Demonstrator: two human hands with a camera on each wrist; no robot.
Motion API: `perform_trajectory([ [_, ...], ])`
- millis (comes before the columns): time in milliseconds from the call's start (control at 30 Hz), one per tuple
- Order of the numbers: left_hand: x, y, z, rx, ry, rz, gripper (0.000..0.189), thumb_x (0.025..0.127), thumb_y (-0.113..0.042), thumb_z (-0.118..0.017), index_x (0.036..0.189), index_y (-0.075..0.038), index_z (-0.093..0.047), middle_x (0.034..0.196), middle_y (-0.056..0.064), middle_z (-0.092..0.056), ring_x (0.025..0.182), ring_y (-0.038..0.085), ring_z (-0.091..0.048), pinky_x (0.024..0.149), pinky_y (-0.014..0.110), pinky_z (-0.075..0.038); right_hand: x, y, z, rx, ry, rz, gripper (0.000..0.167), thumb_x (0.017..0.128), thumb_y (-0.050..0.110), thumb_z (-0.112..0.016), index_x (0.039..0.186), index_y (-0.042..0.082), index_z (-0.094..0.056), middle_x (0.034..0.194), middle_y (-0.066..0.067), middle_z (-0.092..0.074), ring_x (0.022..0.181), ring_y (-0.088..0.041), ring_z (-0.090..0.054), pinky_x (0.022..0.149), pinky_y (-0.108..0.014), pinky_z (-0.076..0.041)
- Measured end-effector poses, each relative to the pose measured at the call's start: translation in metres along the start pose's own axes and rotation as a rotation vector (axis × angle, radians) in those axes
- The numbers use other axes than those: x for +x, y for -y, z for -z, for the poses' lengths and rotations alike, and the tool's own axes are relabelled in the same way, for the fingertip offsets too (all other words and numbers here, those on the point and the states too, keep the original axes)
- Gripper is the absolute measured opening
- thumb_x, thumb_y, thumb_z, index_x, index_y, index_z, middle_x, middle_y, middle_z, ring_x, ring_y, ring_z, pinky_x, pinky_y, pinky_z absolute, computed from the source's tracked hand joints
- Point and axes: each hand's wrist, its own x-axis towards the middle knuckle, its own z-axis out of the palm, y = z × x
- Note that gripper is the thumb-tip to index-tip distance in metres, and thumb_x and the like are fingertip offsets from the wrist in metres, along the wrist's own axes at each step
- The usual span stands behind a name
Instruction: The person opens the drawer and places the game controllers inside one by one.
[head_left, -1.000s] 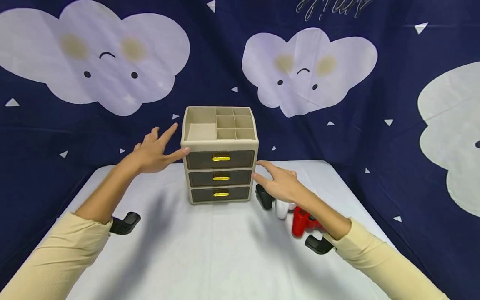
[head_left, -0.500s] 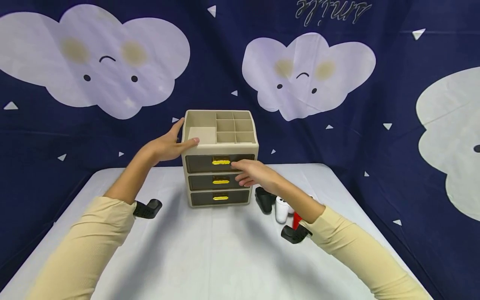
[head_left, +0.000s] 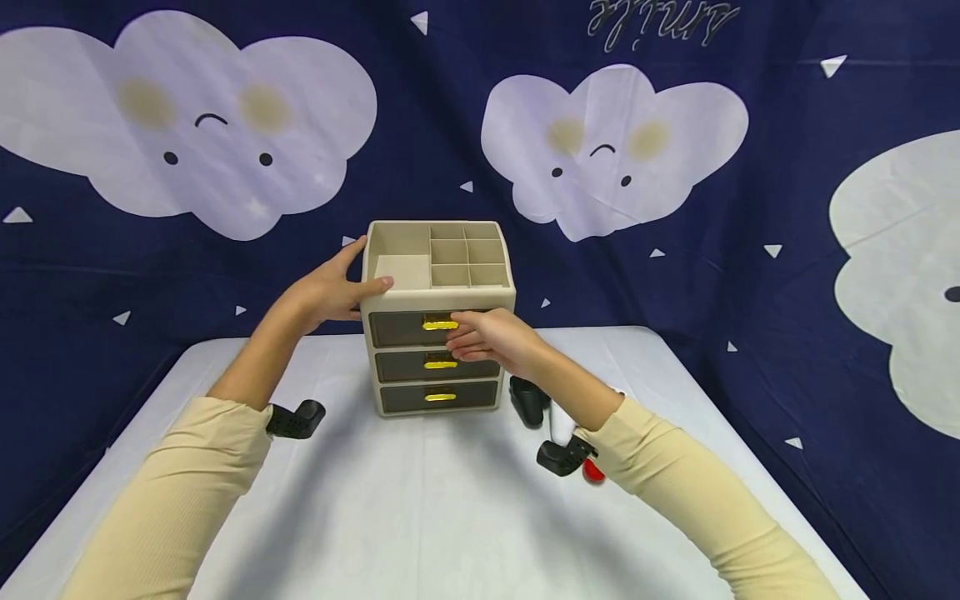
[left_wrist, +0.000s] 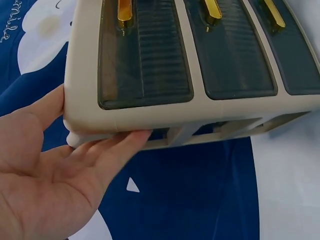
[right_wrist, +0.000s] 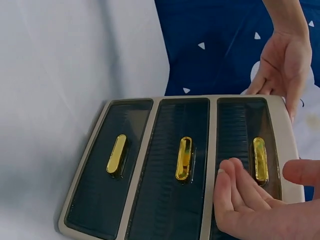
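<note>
A beige drawer organizer (head_left: 450, 297) stands at the back of the table, its three dark drawers closed and fitted with gold handles. My left hand (head_left: 322, 296) grips its upper left corner, thumb over the top rim and fingers along the side, as the left wrist view also shows. In front of the top drawer is my right hand (head_left: 502, 337), beside the top handle (right_wrist: 260, 160). Its fingers bend loosely on one side of that handle and the thumb is on the other. A gap shows between them and the handle in the right wrist view.
Right of the organizer lie a black game controller (head_left: 528, 402), a white one (head_left: 561, 425) and a red one (head_left: 593, 472), partly hidden by my right arm. A white cloth covers the table (head_left: 420, 508). Behind hangs a navy curtain (head_left: 427, 125) with clouds.
My left hand has moved right onto the organizer's corner and taken hold there. The right hand has gone from the organizer's right side leftward to the top drawer's handle.
</note>
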Motion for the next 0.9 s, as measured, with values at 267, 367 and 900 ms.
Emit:
perform_trajectory([
  [267, -0.002, -0.001, -0.001, 0.019, -0.044, 0.001, 0.098, 0.1, -0.032, -0.067, 0.164, -0.028, 0.007, 0.161, 0.033, -0.024, 0.122, 0.051, -0.06, 0.106, 0.056, -0.05, 0.007, -0.004, -0.003, 0.037, -0.056, 0.018, 0.036, 0.103, 0.022, -0.058, 0.112, -0.01, -0.071, 0.083, -0.006, -0.076, 0.081, -0.018, -0.075, 0.084, -0.031, -0.062],
  [367, -0.002, 0.0, -0.003, 0.041, -0.086, -0.013, 0.098, 0.099, -0.032, -0.069, 0.165, -0.028, 0.003, 0.162, 0.032, -0.025, 0.119, 0.05, -0.063, 0.103, 0.055, -0.052, 0.01, -0.006, -0.004, 0.041, -0.078, 0.032, 0.033, 0.103, 0.019, -0.059, 0.11, -0.011, -0.072, 0.077, -0.003, -0.075, 0.073, -0.013, -0.074, 0.08, -0.029, -0.063],
  [900, -0.003, 0.002, -0.004, 0.09, -0.135, -0.025, 0.094, 0.097, -0.036, -0.071, 0.165, -0.028, -0.006, 0.17, 0.019, -0.01, 0.111, 0.046, -0.069, 0.095, 0.05, -0.058, -0.008, -0.012, -0.003, -0.011, -0.048, 0.047, 0.025, 0.1, 0.016, -0.064, 0.105, -0.006, -0.075, 0.081, -0.004, -0.076, 0.079, -0.017, -0.075, 0.09, -0.04, -0.061],
])
